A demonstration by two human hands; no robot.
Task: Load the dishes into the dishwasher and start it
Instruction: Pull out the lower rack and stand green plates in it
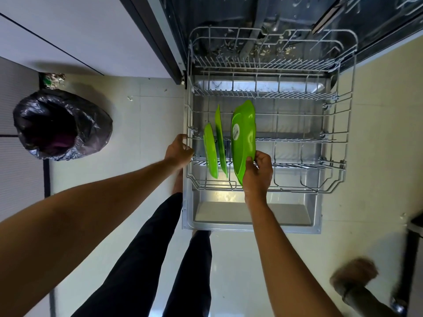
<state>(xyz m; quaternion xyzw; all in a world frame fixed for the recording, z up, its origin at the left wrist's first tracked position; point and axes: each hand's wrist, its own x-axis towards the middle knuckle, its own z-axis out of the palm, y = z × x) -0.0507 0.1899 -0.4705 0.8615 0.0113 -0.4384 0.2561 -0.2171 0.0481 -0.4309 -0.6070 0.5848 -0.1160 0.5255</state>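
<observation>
Fingers (188, 148) of left hand (179, 148) curl round the rack (297, 140) rim; two plates (210, 154) stand upright at its left; right hand (257, 172) pinches a third dish (242, 138) by its near edge. Likely risk: the edge pinch slips, or the dish misses the tines (286, 165) and topples the plates.

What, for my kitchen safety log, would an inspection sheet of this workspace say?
Surface: wire rack pulled out over the open dishwasher door.
Job's things: left green plate and middle green plate stand on edge in the rack; green dish held beside them.
Clutter: food scraps in the tub.
Grippers: left hand grips the rack's rim; right hand pinches the dish.
Cables: nothing seen.
Surroundings: tiled floor, black-lined bin, another person's blurred hand.
</observation>
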